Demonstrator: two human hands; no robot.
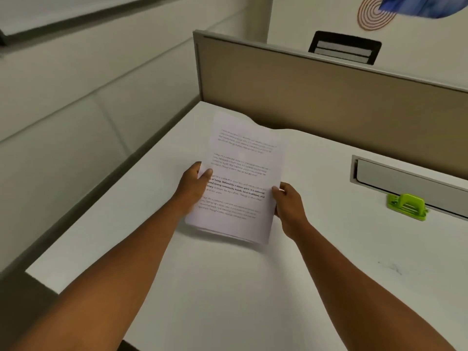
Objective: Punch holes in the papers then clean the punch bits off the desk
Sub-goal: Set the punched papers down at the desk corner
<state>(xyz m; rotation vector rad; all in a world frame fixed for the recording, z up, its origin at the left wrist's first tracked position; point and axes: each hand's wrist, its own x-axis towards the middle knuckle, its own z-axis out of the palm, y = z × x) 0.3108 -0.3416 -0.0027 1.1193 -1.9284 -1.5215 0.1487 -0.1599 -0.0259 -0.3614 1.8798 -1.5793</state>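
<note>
Above the desk point(228, 287), two hands' grip on one paper stack point(238, 178); one green punch point(407, 206).

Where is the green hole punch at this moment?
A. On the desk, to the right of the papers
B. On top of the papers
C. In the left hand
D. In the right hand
A: the green hole punch sits on the desk to the right, apart from the papers, which the left hand and right hand hold by their side edges.

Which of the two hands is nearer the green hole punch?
The right hand, gripping the paper stack's right edge; the hole punch sits further right. The left hand holds the opposite edge.
</note>
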